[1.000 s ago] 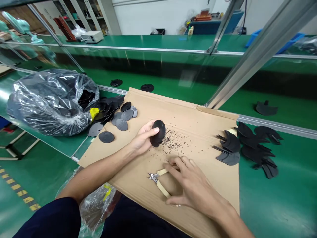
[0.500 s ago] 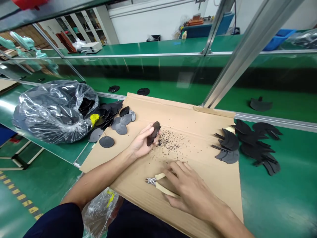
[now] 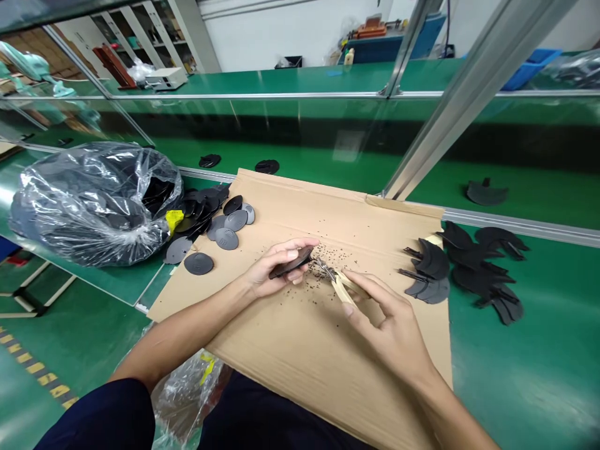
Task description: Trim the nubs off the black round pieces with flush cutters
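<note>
Between the fingers and thumb of my left hand point(image 3: 272, 275) is a black oval plastic part point(image 3: 291, 262), tilted over the cardboard sheet point(image 3: 281, 350). My right hand point(image 3: 394, 319) grips a pair of side cutters point(image 3: 344, 290) by its cream handles. The metal jaws of the cutters are close to the right end of the part; whether they touch it I cannot tell. Small black clippings point(image 3: 340, 253) lie scattered on the cardboard behind and below the jaws.
On the left stand a clear plastic bag point(image 3: 94, 206) of black parts and a loose pile of oval discs point(image 3: 227, 238). Several curved black parts point(image 3: 482, 269) lie at the right. A slanted metal post point(image 3: 440, 137) rises behind the cardboard.
My right hand has lifted the side cutters off the cardboard and brought them up to the part. My left hand has turned the part to a flatter tilt.
</note>
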Available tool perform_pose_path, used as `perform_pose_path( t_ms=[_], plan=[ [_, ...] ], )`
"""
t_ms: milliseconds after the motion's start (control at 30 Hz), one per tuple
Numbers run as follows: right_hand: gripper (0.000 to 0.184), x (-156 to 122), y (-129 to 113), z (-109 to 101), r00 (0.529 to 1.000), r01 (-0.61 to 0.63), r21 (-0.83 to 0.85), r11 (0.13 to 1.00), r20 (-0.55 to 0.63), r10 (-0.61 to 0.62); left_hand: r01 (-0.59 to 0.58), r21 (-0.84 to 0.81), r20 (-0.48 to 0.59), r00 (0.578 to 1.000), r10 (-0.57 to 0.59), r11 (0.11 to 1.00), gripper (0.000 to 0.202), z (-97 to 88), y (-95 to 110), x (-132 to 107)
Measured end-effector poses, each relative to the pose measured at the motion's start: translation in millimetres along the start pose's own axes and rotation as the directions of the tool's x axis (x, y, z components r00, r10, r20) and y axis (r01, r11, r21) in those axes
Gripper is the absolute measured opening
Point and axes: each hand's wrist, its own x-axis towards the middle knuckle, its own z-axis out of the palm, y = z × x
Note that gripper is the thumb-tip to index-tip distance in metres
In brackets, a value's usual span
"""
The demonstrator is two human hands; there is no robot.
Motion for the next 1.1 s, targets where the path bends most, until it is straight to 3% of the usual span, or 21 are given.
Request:
perform_pose_path(
  t_ms=[500,733,933,1100],
  plan=[
    [0.037,-0.4,2.4,-10.0,0.992,0.104,-0.072,0.992,0.08,-0.098,0.08,-0.032,0.054,0.995,-0.078,0.996,0.048,-6.1,0.1,-0.6],
    [0.037,-2.6,2.7,-8.1,0.987,0.162,-0.188,0.969,0.011,-0.163,0.068,0.025,0.048,0.996,-0.069,0.997,0.047,-7.8,0.5,2.2],
    [0.045,1.9,15.9,-4.2,0.935,0.27,-0.498,0.824,-0.067,-0.347,0.046,0.116,0.019,0.999,-0.049,0.992,0.037,-7.7,0.6,1.1],
    [0.046,3.0,16.2,-2.7,0.927,0.266,-0.626,0.733,-0.042,-0.372,0.029,0.233,0.061,0.997,-0.044,0.972,0.041,0.1,-1.3,-2.9]
  ],
)
